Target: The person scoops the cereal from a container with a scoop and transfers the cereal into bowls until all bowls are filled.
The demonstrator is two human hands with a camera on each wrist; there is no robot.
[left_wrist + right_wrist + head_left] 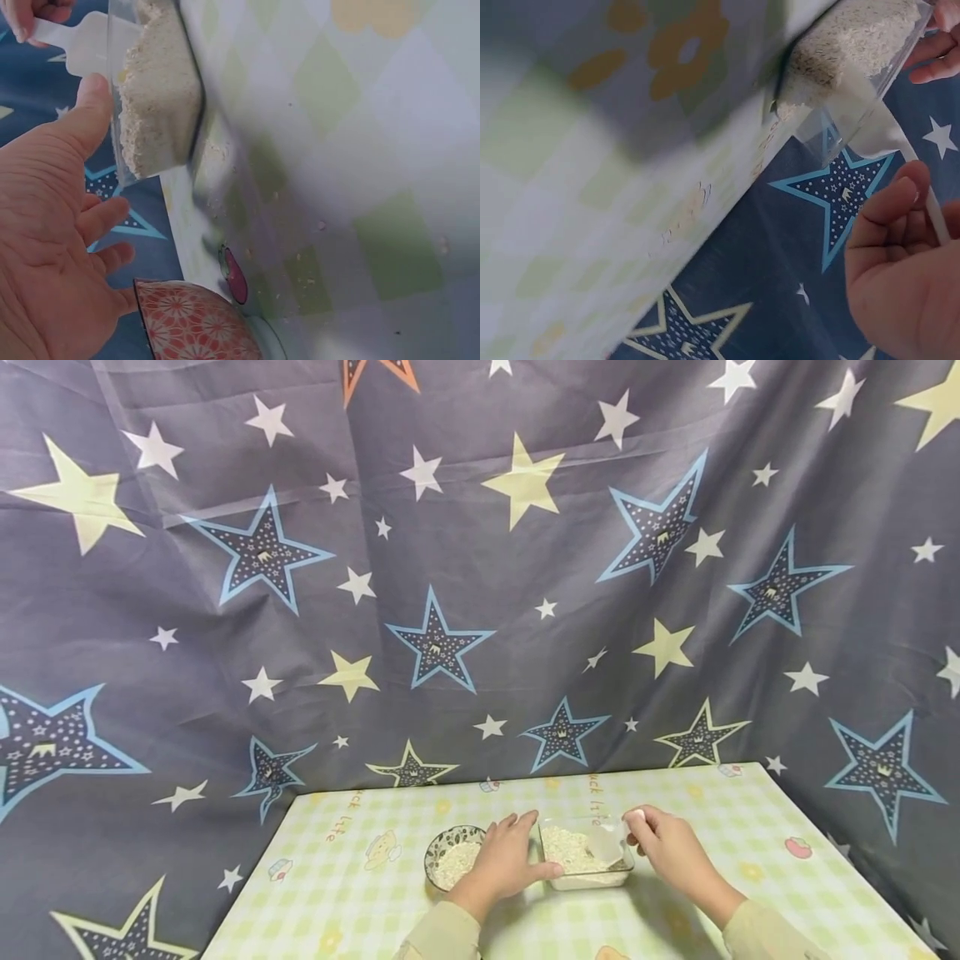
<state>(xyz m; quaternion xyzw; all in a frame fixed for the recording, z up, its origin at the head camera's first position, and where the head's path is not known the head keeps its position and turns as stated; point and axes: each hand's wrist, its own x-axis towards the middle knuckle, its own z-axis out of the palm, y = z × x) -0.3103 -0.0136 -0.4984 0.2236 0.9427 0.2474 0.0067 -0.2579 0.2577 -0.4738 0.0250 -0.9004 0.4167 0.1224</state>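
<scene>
A clear rectangular container [592,881] of pale, oat-like flakes [154,97] stands on the table. My right hand [671,847] pinches the handle of a white scoop [881,139] at the container's right side. The scoop's broad head reaches over the rim and down to the flakes. My left hand [508,856] has its fingers stretched out between the container and a patterned bowl [199,322]. Its thumb lies at the container's near left rim, and its other fingers point away toward the far side, close to the bowl.
The bowl, left of the container, also holds pale flakes [456,862]. A green checked cloth [360,893] covers the table, with small crumbs [300,281] scattered between bowl and container. Behind the table's far edge hangs a dark curtain [465,560] printed with stars.
</scene>
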